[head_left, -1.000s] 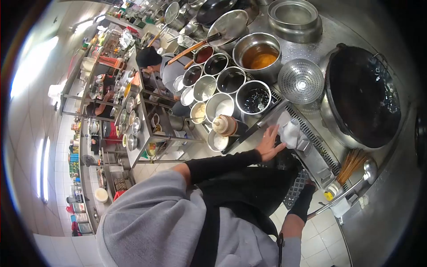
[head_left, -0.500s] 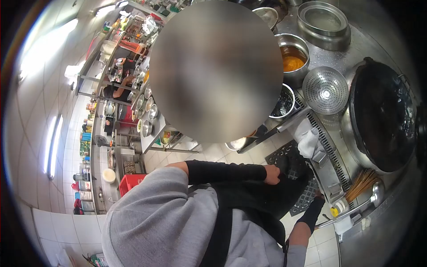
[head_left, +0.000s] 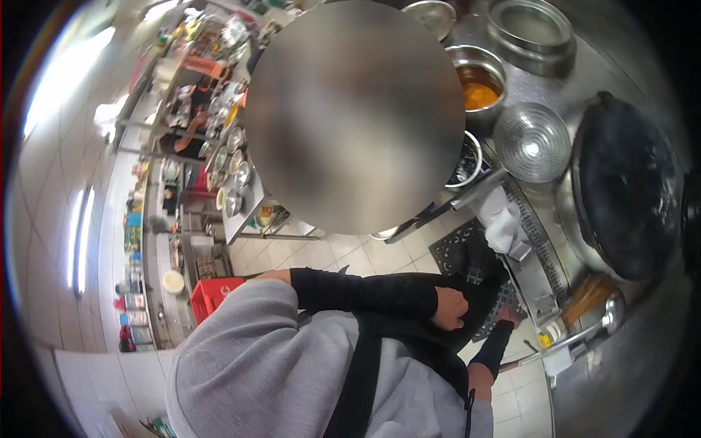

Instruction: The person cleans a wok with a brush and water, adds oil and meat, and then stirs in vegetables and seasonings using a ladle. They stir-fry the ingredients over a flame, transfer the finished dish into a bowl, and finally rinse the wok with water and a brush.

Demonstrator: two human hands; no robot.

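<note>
My left hand [head_left: 450, 308], below a black sleeve, is curled closed in front of my black apron [head_left: 409, 321]. The inside of its grip is hidden, so I cannot make out whether it holds anything. My right hand [head_left: 509, 315] hangs low beside the front edge of the stove counter, above the dark floor mat [head_left: 447, 255]. Motion smears its fingers. Close to it on the counter edge are a container with a yellow part [head_left: 546, 340], a bamboo brush [head_left: 590, 299] and a metal ladle [head_left: 613, 312].
A large dark wok [head_left: 628, 190] sits at right, with a perforated strainer [head_left: 531, 142], a pot of orange liquid [head_left: 480, 95] and a lidded-looking steel pot [head_left: 531, 25] around it. A white cloth [head_left: 501, 228] lies by the grate. A red crate [head_left: 213, 296] stands behind. A blurred disc covers the upper middle.
My right hand has drawn back slightly from the counter edge, leftward in view. My left hand, still curled, sits a little lower. The whole view has shifted slightly.
</note>
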